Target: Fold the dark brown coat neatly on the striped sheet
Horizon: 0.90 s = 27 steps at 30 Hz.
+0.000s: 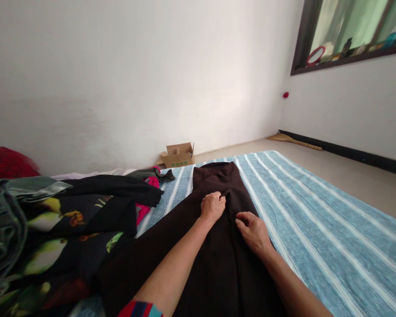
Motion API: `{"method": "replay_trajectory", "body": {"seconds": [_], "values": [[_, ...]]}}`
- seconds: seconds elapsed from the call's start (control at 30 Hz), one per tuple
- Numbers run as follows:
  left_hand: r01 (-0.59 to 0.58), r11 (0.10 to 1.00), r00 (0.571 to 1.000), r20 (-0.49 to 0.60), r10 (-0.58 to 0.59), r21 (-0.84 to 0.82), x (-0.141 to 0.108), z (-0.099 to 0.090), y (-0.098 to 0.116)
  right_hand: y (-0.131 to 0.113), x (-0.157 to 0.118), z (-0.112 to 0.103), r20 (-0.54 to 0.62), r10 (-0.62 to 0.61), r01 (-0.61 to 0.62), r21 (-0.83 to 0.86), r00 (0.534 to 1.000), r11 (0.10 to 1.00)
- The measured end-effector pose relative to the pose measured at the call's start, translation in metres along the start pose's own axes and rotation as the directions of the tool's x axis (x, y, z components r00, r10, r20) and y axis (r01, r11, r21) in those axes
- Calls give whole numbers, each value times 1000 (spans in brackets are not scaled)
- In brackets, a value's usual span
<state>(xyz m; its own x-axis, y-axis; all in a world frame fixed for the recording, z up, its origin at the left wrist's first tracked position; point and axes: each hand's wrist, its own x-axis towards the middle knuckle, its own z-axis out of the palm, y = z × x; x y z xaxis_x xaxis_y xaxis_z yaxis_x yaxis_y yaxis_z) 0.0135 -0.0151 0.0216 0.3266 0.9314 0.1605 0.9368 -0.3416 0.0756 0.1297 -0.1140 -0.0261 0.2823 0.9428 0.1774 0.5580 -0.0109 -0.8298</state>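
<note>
Dark brown trousers (218,246) lie lengthwise over the bed, their waist end pointing away from me and the legs running toward me. Near the middle of the upper part, my left hand (213,207) has its fingers curled closed on the cloth, beside a fold. My right hand (254,231) is at the right side of the trousers, lower than the left. Its thumb and forefinger come together at the cloth, pinching it. The fabric between the two hands shows a long crease running toward me.
A blue and white striped sheet (303,211) covers the bed. Piled clothes, including a black printed garment (79,220) and a denim piece (3,229), lie at left. Beyond the bed are a cardboard box (178,157) and a long-handled wooden object (293,139) on the floor.
</note>
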Motion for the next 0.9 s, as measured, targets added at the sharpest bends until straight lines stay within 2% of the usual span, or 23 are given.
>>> {"method": "replay_trajectory", "body": {"seconds": [0.13, 0.27, 0.37, 0.47, 0.6, 0.73, 0.9], "values": [[-45, 999, 999, -25, 44, -10, -6, 0, 2, -11, 4, -1, -37, -57, 50, -169, 998, 984], [-70, 997, 997, -26, 69, -16, -5, -2, 11, -19, 18, -3, -57, -112, 80, -402, 992, 912], [-57, 998, 998, -22, 56, -35, 1, -5, 15, -16, 29, -2, -28, -157, 124, -492, 987, 862], [-28, 998, 999, -20, 27, -63, 6, -5, 14, -8, 35, 1, 25, -210, 195, -490, 977, 850], [14, 995, 1000, -13, -16, -97, 12, -2, 7, 2, 34, 9, 46, -314, 306, -395, 948, 866], [31, 992, 999, -6, -32, -120, 13, 3, 4, 11, 32, 15, 35, -344, 333, -358, 938, 872], [22, 990, 1000, 1, -22, -136, 12, 3, 4, 11, 30, 19, 79, -343, 344, -412, 936, 844]]}}
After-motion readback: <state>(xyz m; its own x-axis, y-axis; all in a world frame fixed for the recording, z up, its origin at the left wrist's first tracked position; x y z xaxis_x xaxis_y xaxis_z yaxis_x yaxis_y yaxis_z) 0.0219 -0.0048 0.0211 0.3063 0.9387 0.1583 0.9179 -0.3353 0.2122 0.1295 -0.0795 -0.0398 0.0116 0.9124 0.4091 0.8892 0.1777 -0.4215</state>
